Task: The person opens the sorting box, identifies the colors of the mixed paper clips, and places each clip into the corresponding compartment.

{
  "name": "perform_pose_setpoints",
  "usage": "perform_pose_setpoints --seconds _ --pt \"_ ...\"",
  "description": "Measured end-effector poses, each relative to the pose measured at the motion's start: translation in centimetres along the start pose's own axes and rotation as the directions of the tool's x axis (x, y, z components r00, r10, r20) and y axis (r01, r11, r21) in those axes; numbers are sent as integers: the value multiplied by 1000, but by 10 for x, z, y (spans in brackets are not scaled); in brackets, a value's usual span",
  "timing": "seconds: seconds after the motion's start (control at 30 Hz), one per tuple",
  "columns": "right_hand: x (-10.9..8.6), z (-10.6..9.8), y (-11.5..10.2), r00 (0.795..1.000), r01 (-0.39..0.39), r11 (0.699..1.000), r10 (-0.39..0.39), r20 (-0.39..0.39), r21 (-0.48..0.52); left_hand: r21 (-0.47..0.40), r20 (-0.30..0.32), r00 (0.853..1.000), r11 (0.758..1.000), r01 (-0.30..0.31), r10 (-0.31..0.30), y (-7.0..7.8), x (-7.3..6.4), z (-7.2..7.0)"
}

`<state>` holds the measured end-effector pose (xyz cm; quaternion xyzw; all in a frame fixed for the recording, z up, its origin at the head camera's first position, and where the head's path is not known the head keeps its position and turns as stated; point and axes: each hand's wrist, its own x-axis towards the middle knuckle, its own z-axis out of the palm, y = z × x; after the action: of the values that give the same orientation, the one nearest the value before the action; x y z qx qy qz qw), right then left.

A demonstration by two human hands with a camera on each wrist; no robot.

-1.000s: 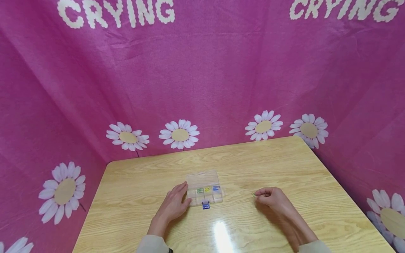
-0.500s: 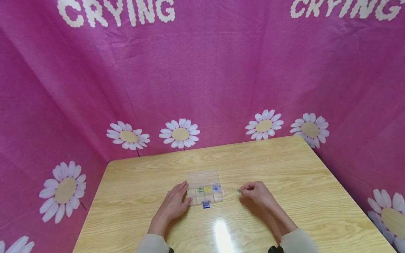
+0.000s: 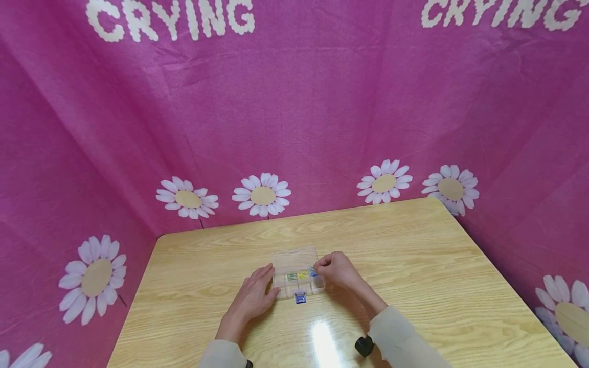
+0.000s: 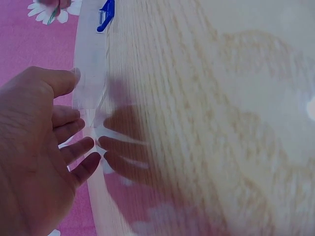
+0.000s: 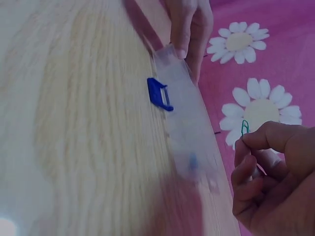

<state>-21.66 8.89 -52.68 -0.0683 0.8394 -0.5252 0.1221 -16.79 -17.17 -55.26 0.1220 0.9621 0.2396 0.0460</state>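
A clear plastic compartment box [image 3: 280,292] lies on the table with its lid raised at the back and a blue latch [image 3: 300,298] at the front. Green clips [image 3: 292,277], yellow clips [image 3: 302,275] and blue clips [image 3: 314,272] sit in separate back compartments. My left hand [image 3: 252,295] rests against the box's left side, fingers fairly straight, as the left wrist view also shows. Over the right end of the box, my right hand [image 3: 339,270] pinches a green paper clip [image 5: 245,128] between thumb and forefinger.
The box stands on a wood-grain table [image 3: 211,255]. Behind and beside it hangs a pink cloth [image 3: 294,112] with daisies and lettering. A black band [image 3: 364,346] is at the right wrist.
My right hand has moved left across the table, bringing the green paper clip from beside the box to above its right end. My left hand and the box stay in place.
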Motion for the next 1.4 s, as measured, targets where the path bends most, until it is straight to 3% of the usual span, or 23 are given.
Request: perform_pose_setpoints --seconds 0.4,0.7,1.07,1.4 --pt "20 30 -14 998 67 991 -68 -6 -116 -1 1 1000 1000 2 -2 -1 -1 0" --pt "21 43 -21 995 100 975 -98 19 -196 1 -9 1000 1000 -17 17 -1 0 0" --pt "14 48 -24 1000 9 979 -7 9 -202 4 2 1000 1000 -7 7 2 1 2" --pt "13 47 -22 1000 23 988 -25 -10 -152 13 -7 1000 1000 -15 15 3 1 2"
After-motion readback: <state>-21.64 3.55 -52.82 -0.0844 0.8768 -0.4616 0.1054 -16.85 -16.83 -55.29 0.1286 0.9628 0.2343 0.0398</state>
